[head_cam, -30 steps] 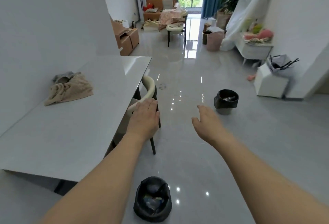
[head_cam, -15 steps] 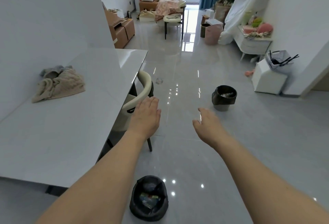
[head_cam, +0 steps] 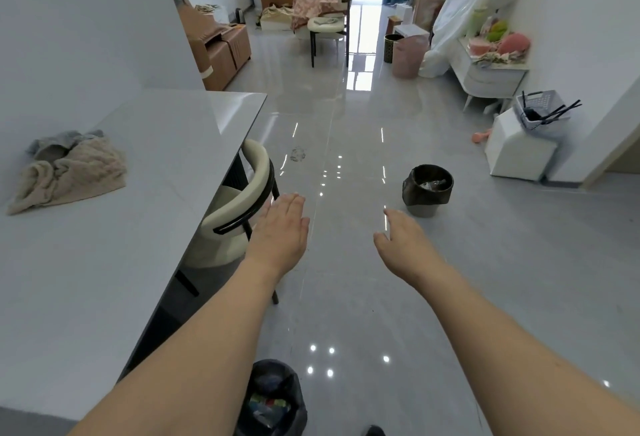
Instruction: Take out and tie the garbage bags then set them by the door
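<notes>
Both bare arms stretched forward over the glossy grey tiled floor (head_cam: 346, 297), holding nothing. Left hand (head_cam: 280, 231) flat, palm down, fingers straight and close together, in view over the rounded cream-and-black chair (head_cam: 239, 214) tucked at the long white table (head_cam: 138, 227); contact with the chair impossible to judge. Right hand (head_cam: 401, 241) loose, fingers relaxed and a little apart, thumb out, palm turned partly inward. Nearest task item: a small round bin lined with a black plastic garbage bag (head_cam: 273, 401), directly below between the forearms at the bottom edge, coloured scraps showing inside, bag rim untied. Second one: a grey bucket-shaped bin with a dark bag folded over its rim (head_cam: 427, 188), standing further ahead and to the right, beyond the right hand and well apart from it, also untied. Crumpled beige towel (head_cam: 69, 172) lying on the table, far from either hand. Door for the drop-off not identifiable here. Likely step: the very start, approach and reach, with no bag lifted out yet. Next move probably a bend down to the near bin, both hands gathering the bag's rim off the bin edge, then a straight upward pull. Care needed to keep the thin plastic from tearing or spilling the scraps, and enough slack left at the top for a knot.
</notes>
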`<control>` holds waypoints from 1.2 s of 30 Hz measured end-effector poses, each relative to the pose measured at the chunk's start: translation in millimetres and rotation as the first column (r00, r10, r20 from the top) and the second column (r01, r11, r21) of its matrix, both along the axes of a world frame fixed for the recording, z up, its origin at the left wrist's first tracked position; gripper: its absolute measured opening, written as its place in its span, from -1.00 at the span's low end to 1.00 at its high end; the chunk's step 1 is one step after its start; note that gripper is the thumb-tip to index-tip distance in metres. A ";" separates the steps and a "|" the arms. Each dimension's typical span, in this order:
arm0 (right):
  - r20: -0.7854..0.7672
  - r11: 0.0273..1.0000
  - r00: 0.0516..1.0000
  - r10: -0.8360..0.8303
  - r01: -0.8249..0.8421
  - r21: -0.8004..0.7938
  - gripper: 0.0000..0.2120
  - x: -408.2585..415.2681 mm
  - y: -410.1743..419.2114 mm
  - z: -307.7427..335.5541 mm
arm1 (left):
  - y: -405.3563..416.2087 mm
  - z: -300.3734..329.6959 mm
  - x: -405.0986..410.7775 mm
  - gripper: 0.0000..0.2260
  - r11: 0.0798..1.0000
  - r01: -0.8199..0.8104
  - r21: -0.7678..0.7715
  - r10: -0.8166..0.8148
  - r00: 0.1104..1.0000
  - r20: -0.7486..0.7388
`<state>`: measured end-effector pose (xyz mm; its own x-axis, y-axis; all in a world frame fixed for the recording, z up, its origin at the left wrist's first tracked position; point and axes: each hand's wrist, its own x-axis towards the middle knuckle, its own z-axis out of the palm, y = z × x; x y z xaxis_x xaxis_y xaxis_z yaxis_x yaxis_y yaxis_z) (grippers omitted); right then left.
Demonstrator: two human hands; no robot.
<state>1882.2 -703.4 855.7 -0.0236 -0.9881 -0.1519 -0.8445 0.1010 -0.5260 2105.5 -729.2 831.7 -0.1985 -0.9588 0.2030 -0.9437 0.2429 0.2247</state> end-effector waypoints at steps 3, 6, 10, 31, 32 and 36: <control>-0.005 0.999 0.999 0.047 -0.047 0.023 -0.49 -23.6 -31.4 3.5 | -25.4 -1.2 -13.6 -0.60 0.999 -0.052 0.009 0.052 0.999 -0.013; -0.031 0.995 0.995 0.095 -0.094 0.026 -0.49 -46.4 -68.0 7.5 | -52.6 1.6 -25.2 -0.59 0.995 -0.099 0.013 0.099 0.995 -0.003; -0.024 0.989 0.991 0.135 -0.133 0.058 -0.47 -52.1 -104.9 6.6 | -78.0 -1.3 -33.3 -0.59 0.991 -0.127 0.038 0.126 0.992 0.011; 0.022 0.782 0.784 0.621 -0.621 0.053 -0.55 103.9 -234.7 17.3 | -102.3 17.6 80.2 -0.57 0.754 -0.652 0.073 0.654 0.757 0.003; 0.027 0.751 0.752 0.659 -0.659 0.032 -0.57 118.1 -234.2 19.5 | -91.6 20.1 87.9 -0.57 0.719 -0.691 0.076 0.693 0.721 0.008; 0.021 0.561 0.561 0.827 -0.828 0.014 -0.55 173.1 -211.8 27.3 | -35.1 20.9 109.1 -0.56 0.569 -0.817 0.088 0.819 0.573 0.018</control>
<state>2055.3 -915.2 883.0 0.8046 -0.5702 -0.1659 -0.5574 -0.6287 -0.5422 2214.7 -764.3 852.6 0.6826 -0.7219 0.1140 -0.7252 -0.6497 0.2282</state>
